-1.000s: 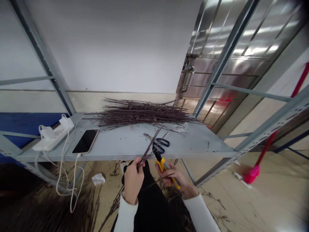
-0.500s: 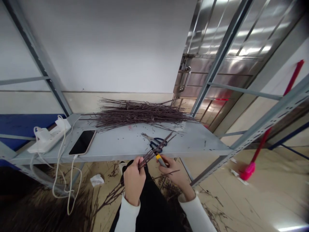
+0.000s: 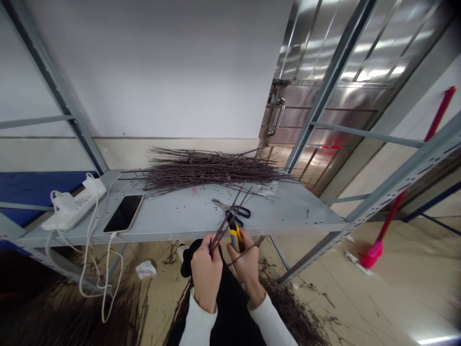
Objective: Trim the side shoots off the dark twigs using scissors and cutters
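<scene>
Twigs (image 3: 226,223) pinched tight in the left hand (image 3: 206,274) at bottom center, tips sticking up over the metal shelf (image 3: 187,221), just beside yellow-handled snips (image 3: 235,239) gripped closed in the right hand (image 3: 243,271).

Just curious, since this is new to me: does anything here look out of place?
The crumpled white tissue on the floor looks odd: it is litter lying under the metal shelf among fallen twigs.

Twigs (image 3: 212,168) on metal shelf (image 3: 288,211); smartphone (image 3: 123,214) to left
</scene>
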A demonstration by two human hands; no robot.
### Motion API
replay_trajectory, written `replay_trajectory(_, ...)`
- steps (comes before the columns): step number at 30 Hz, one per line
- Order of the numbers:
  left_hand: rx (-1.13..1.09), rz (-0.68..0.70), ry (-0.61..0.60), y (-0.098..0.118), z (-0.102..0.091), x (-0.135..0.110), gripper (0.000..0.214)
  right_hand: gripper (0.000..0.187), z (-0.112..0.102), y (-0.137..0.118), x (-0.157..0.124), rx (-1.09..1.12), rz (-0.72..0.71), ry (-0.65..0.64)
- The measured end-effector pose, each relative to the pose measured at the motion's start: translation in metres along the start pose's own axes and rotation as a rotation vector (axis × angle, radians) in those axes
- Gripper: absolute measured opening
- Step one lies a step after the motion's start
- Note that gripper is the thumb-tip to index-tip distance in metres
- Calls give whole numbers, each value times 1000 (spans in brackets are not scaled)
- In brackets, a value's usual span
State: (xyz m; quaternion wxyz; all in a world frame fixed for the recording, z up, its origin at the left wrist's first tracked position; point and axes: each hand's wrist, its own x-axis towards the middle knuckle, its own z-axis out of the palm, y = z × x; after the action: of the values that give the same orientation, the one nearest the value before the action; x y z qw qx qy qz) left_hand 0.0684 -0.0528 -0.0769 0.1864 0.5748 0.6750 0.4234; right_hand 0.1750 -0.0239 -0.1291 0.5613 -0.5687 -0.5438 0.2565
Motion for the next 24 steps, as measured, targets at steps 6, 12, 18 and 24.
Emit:
replay_trajectory(6,49,4,13,-2,-8,5,22,25,-2,-8,-12,681,423,-363)
replay_trajectory(12,62,3,-94,-10,2,6,21,26,-7,-9,-16,1053,649,-535)
replay_trajectory(18,-61,34,-108,-16,4,8,20,31,-22,-2,-12,1202,628,-838)
replay_trajectory(24,-193,143,-171,-17,0,8,19,23,-26,9,-11,1407,584,-1102)
